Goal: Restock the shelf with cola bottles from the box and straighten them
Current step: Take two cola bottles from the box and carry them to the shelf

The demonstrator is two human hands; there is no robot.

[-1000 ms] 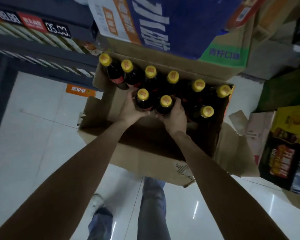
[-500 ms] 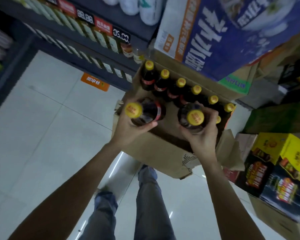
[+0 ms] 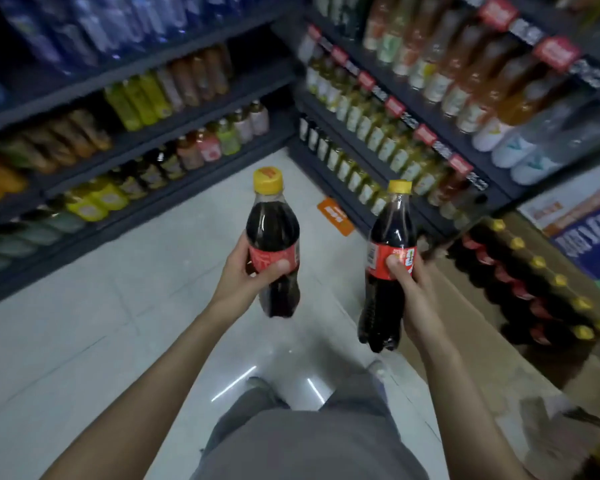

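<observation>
Currently, head view: the left hand [image 3: 248,268] grips 1 cola bottle [image 3: 273,251] at its label, and the right hand [image 3: 409,282] grips a 2nd cola bottle [image 3: 388,268] likewise. Both bottles stand near upright, caps up, long axes vertical. The box [image 3: 492,306] of remaining bottles lies to the right, nearer the right hand. Shelves [image 3: 201,109] lie ahead, well apart from both hands; which shelf takes cola cannot be told. Open floor [image 3: 84,323] between allows free approach.
</observation>
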